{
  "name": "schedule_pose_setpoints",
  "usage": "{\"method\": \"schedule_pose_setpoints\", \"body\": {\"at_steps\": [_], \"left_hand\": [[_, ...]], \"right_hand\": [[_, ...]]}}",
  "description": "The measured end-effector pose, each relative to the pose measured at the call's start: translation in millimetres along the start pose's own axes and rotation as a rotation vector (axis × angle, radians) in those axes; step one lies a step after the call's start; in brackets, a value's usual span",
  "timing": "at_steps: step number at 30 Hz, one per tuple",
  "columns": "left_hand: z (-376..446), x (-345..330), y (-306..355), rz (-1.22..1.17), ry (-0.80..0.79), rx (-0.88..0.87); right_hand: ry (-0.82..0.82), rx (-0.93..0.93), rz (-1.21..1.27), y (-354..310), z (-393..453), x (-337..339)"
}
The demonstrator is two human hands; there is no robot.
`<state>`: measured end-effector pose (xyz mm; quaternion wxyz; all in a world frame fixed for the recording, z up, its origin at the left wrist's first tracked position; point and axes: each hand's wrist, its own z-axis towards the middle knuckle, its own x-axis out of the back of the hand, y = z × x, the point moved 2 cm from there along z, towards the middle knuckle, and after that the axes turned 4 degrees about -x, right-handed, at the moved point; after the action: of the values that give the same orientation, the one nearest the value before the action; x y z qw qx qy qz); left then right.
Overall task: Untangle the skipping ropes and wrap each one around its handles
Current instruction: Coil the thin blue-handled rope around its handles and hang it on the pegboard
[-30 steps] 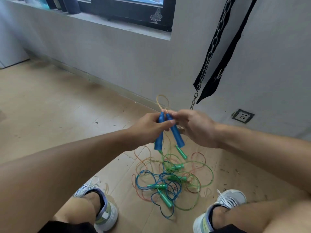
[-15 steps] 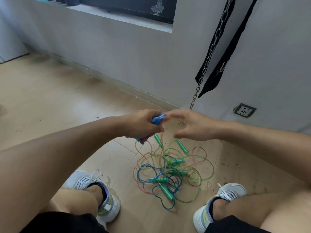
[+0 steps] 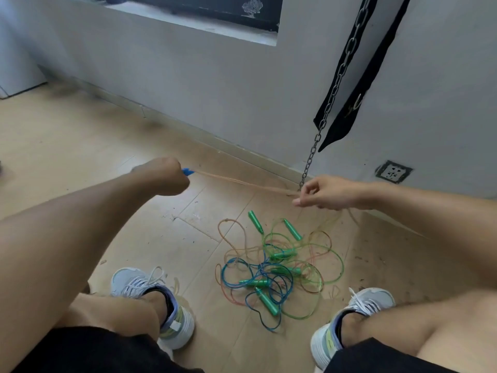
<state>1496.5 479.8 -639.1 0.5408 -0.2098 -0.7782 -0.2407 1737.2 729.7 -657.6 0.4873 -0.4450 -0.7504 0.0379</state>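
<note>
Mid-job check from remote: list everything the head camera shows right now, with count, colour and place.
blue handles: tip showing, blue, in left fist
orange rope: one, orange, stretched between the hands
green handles: about six, green, in the floor tangle
rope tangle: green, blue and orange loops, floor between the shoes
chain: one, grey metal, hanging by the wall
black straps: two, black, beside chain
wall socket: one, white, low on wall
shoes: two, grey-white, either side of tangle
left hand: grips blue handles
right hand: fingers pinch orange rope
</note>
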Motion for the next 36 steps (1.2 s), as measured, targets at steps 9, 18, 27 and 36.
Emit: {"method": "schedule_pose_setpoints", "body": {"at_steps": [9, 18, 27, 36], "left_hand": [[-8, -6, 15, -0.168, -0.052, -0.044], [-23, -12, 29, -0.262, -0.196, -0.207], [-38, -16, 80, -0.055, -0.077, -0.496], [-45, -16, 97, -0.185, -0.101, -0.512]], "right_hand": [[1.175, 0.167, -0.704, 20, -16, 69], [0.794, -0.129, -0.749, 45, -16, 71], [0.137, 0.221, -0.093, -26, -22, 3], [0.035, 0.372, 0.479, -69, -27, -27]]}}
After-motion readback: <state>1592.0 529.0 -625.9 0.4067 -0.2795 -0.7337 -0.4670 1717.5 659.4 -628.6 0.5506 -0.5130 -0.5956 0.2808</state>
